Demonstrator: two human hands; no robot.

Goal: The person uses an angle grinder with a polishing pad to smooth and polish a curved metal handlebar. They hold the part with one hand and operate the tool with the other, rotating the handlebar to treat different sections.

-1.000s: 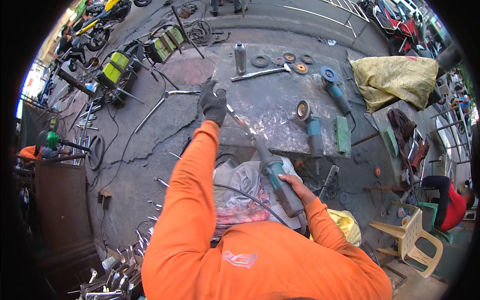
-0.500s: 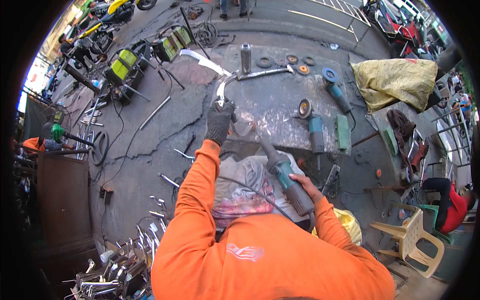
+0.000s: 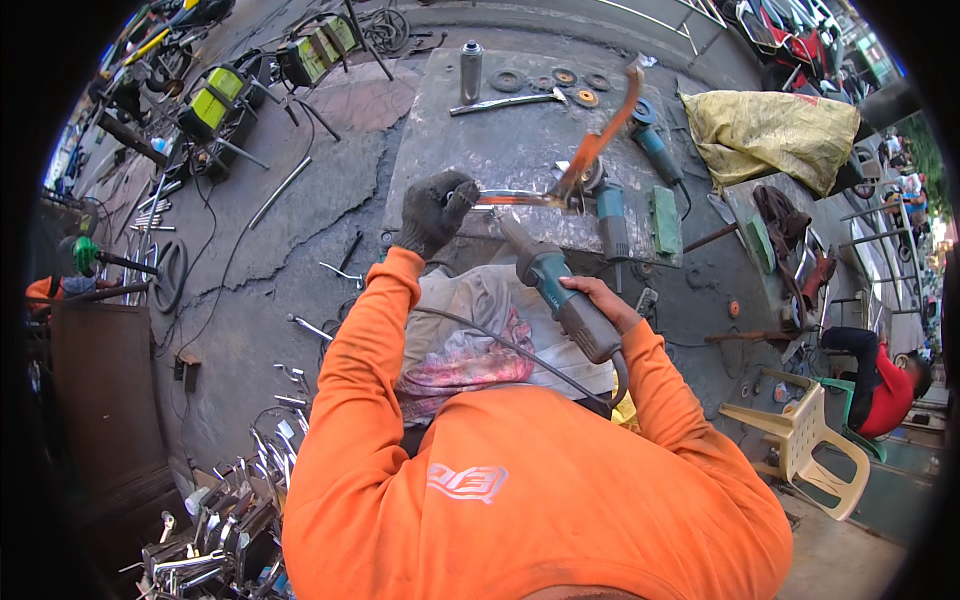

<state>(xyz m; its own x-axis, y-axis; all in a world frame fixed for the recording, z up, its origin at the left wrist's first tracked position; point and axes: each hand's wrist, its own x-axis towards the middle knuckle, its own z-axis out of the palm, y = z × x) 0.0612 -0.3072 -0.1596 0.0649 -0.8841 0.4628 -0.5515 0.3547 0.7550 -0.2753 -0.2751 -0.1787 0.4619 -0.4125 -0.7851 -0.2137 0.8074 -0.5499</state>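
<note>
In a dark grey glove, my left hand is closed around one end of a bent, shiny metal bar. The bar runs to the right over the low worktable, then angles up and away, its surface looking orange. My right hand grips the grey rear body of a teal straight grinder from the right. The grinder's narrow nose points up-left, just below the bar and apart from it. A cable loops from its rear across a grey and pink cloth on my lap.
A spray can, another metal bar and several discs occupy the table's far side. Two angle grinders and a green block are at its right. Chrome parts crowd the lower left; a plastic chair stands right.
The bent bar has swung from pointing away on the left to reaching right across the table. My left fist has turned with it. The grinder stays in my right hand; the whole view has shifted.
</note>
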